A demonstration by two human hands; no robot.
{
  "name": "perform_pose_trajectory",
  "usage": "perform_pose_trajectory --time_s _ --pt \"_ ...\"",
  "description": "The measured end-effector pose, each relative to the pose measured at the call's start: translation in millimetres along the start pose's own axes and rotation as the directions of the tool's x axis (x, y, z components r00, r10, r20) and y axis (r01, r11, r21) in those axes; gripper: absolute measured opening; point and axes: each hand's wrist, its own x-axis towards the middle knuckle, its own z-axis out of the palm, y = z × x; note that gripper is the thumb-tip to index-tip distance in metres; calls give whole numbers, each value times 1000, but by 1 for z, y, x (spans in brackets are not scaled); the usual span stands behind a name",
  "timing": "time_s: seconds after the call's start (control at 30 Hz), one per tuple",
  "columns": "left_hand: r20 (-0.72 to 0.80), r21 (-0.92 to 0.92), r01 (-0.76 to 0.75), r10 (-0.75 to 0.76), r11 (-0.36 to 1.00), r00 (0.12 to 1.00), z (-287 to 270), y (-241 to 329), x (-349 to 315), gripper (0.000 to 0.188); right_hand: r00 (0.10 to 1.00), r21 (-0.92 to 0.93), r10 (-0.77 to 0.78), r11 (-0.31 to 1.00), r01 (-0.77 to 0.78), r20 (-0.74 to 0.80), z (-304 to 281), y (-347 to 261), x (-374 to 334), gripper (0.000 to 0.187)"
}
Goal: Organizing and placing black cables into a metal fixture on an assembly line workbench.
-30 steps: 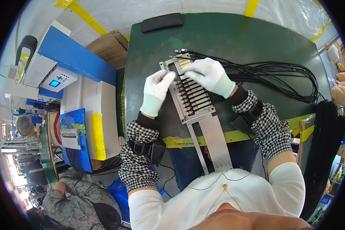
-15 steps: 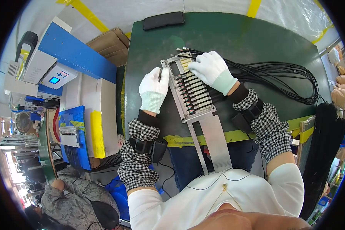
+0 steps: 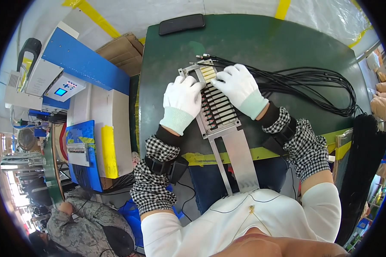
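Observation:
A metal slotted fixture (image 3: 240,156) lies on the green table, its long plate reaching back over the near edge towards me. Several black cables (image 3: 222,108) sit side by side in its slots, with small reddish connector ends along the left. My left hand (image 3: 182,99), white-gloved, bends its fingers closed over the fixture's left rail by the upper slots; what they pinch is hidden. From the right, my gloved right hand (image 3: 236,85) closes its fingertips on a black cable at the slots, just below the pale yellow upper ones. The two hands' fingertips are close together.
A loose bundle of black cables (image 3: 317,77) spreads across the table's right. A dark phone (image 3: 182,24) lies at the far edge. Left stands a blue and white machine (image 3: 85,55) with a small screen. A person in camouflage clothing (image 3: 88,218) sits at lower left.
My left hand has moved right and down from the fixture's outer edge onto its slots. My right hand has shifted slightly down, nearer to the left.

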Motion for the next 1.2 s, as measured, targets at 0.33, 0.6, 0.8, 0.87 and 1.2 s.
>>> perform_pose_trajectory --time_s 0.33,0.6,0.8,0.87,1.2 --pt "-16 -70 16 -17 997 1000 1 -5 -1 12 953 225 303 928 -296 1 19 20 23 12" --pt "-102 -290 212 -250 933 963 5 -24 -9 15 971 142 195 974 -175 -138 25 22 29 7" --pt "-87 -360 386 -443 849 892 13 -38 -14 15 999 88 40 995 -41 5 18 21 29 10" --pt "-69 -348 396 -444 850 893 13 -39 -15 15 1000 63 12 998 -14 20 18 20 29 10" --pt "-93 -272 316 -351 909 932 7 -28 -6 20 999 133 22 991 -27 43 17 17 27 12"
